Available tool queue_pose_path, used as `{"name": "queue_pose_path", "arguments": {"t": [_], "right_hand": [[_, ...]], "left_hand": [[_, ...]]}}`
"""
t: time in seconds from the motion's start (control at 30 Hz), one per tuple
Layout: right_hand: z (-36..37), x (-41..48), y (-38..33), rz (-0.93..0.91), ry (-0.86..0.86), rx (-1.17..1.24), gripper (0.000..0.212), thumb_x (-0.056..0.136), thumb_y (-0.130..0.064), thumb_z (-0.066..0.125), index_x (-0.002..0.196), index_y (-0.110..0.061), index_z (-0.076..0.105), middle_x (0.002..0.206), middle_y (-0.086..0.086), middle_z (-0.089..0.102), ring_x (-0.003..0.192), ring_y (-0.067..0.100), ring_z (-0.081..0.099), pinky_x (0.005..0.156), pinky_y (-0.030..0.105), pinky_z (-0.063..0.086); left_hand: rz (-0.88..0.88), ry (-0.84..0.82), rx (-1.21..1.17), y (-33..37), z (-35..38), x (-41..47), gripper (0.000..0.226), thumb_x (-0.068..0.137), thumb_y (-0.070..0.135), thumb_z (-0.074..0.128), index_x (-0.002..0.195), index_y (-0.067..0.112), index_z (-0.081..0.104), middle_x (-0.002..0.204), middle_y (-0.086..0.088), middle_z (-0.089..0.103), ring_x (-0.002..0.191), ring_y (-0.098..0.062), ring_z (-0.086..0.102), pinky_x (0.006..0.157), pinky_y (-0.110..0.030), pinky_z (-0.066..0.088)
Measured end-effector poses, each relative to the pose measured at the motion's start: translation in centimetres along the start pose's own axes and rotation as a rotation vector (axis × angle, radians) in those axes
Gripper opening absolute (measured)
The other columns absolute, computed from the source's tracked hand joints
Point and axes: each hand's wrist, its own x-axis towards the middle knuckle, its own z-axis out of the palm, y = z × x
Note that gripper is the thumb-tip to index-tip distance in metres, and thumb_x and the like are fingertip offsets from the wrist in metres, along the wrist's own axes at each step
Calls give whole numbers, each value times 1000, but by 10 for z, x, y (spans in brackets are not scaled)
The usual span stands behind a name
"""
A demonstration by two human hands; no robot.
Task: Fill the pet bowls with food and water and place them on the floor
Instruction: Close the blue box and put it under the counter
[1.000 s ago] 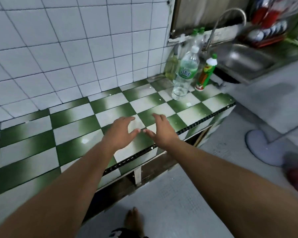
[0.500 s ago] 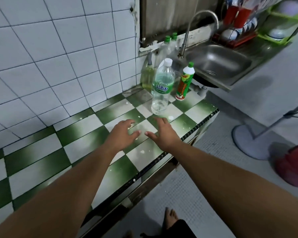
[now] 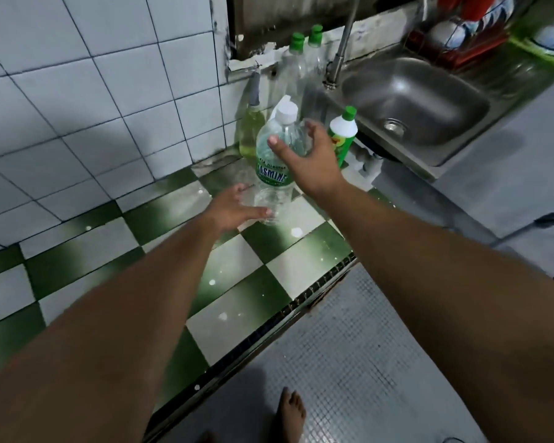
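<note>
A clear water bottle with a white cap and a green label stands upright on the green-and-white checkered counter, near its right end. My right hand wraps around the bottle's upper part, thumb on the front and fingers behind it. Lower down, my left hand has its fingers spread, the fingertips at the bottle's base. No pet bowl is in view.
A yellow-liquid bottle, two green-capped clear bottles and a green-capped detergent bottle stand behind the water bottle. A steel sink with a tap lies to the right, with a dish rack beyond it. Grey floor and my bare foot show below.
Both hands moved forward from the counter edge to the water bottle. My right hand closed around its upper part and my left reached its base. The view shifted toward the sink.
</note>
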Motion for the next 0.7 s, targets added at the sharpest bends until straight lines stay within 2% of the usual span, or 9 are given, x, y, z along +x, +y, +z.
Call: {"name": "queue_pose_path", "arguments": {"t": [0.1, 0.2, 0.3, 0.43, 0.5, 0.57, 0.63, 0.7], "right_hand": [[4, 15, 0, -2, -105, 78, 106, 65, -65, 81, 150, -23, 34, 145, 0, 52, 129, 19, 54, 108, 44, 48], [8, 21, 6, -25, -85, 99, 91, 68, -69, 76, 142, -24, 48, 135, -3, 62, 122, 15, 61, 105, 43, 51], [6, 19, 6, -74, -70, 96, 80, 69, -72, 74, 131, -24, 57, 124, -5, 68, 116, 12, 65, 101, 42, 53], [6, 3, 1, -111, -98, 62, 64, 77, -65, 70, 124, -23, 61, 123, -7, 67, 116, 9, 63, 103, 40, 52], [6, -9, -4, -128, -111, 59, 66, 76, -68, 69, 124, -24, 61, 125, -7, 66, 118, 8, 62, 104, 40, 51], [7, -27, -10, -142, -120, 46, 69, 74, -71, 67, 125, -25, 62, 125, -9, 67, 118, 7, 61, 104, 40, 51], [11, -50, -15, -154, -126, 29, 70, 73, -74, 66, 125, -27, 62, 125, -10, 67, 119, 6, 61, 105, 40, 50], [17, -79, -20, -156, -133, 14, 76, 70, -79, 64, 126, -29, 62, 126, -10, 67, 119, 6, 61, 105, 40, 49]], "left_hand": [[59, -7, -86, 10, 5, 26, 108, 64, 44, 95, 155, 27, 39, 154, -3, 49, 139, -22, 48, 117, -49, 38], [134, -35, -120, 13, 10, 37, 83, 68, 38, 94, 140, 25, 56, 136, 7, 65, 124, -13, 59, 115, -46, 42], [159, -57, -211, 9, 16, 33, 77, 62, 44, 96, 131, 29, 64, 127, 8, 72, 124, -17, 64, 111, -51, 46], [195, -37, -302, -5, 20, 14, 78, 64, 42, 96, 132, 21, 64, 129, 0, 72, 126, -24, 64, 111, -53, 46], [204, -1, -310, -8, 23, -3, 73, 68, 42, 94, 132, 21, 65, 128, -1, 72, 123, -26, 65, 108, -53, 49], [214, 38, -326, -16, 27, -23, 65, 73, 35, 92, 130, 19, 66, 125, -2, 73, 120, -25, 67, 103, -47, 52], [214, 86, -358, -24, 30, -49, 59, 74, 27, 91, 127, 14, 67, 121, -4, 75, 113, -24, 70, 93, -39, 56], [250, 107, -359, -34, 29, -80, 55, 75, 22, 90, 123, 8, 68, 119, -8, 76, 110, -24, 71, 92, -38, 56]]}}
